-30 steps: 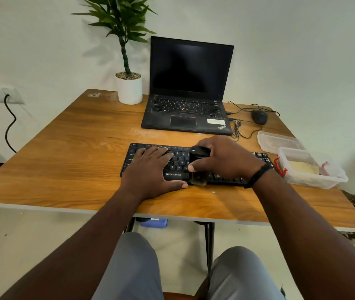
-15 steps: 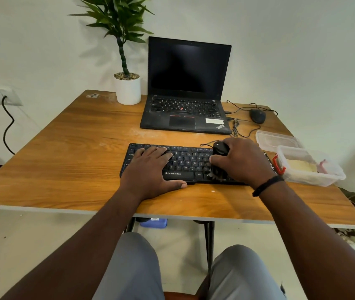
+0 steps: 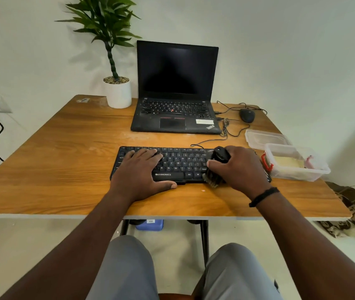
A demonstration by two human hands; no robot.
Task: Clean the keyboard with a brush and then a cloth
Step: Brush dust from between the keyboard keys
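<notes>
A black keyboard (image 3: 180, 163) lies near the front of the wooden table (image 3: 64, 161). My left hand (image 3: 142, 176) rests flat on its left half, fingers straight, thumb along the front edge. My right hand (image 3: 239, 169) grips a black brush (image 3: 217, 167) over the right part of the keyboard, with the bristles down at the keyboard's front edge. A yellowish cloth (image 3: 289, 162) lies folded inside a clear plastic box (image 3: 297, 175) to the right of the keyboard.
An open black laptop (image 3: 174, 109) stands behind the keyboard, with a potted plant (image 3: 116, 92) to its left and a wired mouse (image 3: 247, 115) to its right. The box's lid (image 3: 265, 138) lies behind the box. Cables (image 3: 226, 128) trail beside the laptop.
My right hand has carried the brush rightward along the keyboard, from its middle to the right part. My left hand has stayed on the left half.
</notes>
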